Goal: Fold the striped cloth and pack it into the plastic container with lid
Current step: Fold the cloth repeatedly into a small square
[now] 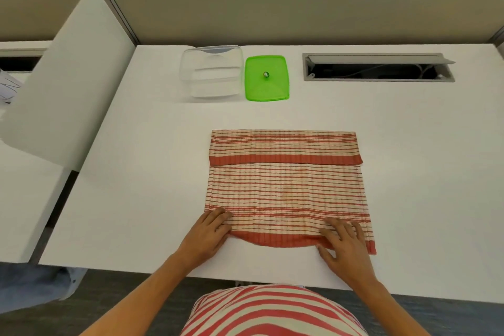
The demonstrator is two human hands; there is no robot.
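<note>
Striped cloth (286, 191) flat on desk (152, 172), well short of the clear container (211, 72); far edge folded over. Left hand (208, 229) and right hand (345, 240) grip near-edge corners. Soft, light, limp: likely sags mid-span, so corners suit best.

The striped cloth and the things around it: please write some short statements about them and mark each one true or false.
1. The far edge of the striped cloth is folded over toward the person. True.
2. The green lid sits on top of the clear container. False: the lid lies flat on the table, just to the right of the container.
3. Both hands are at the near edge of the cloth. True: the left hand is at its near left corner, the right hand near its right end.
4. The cloth is already inside the container. False: the cloth lies on the table and the container holds nothing.
</note>
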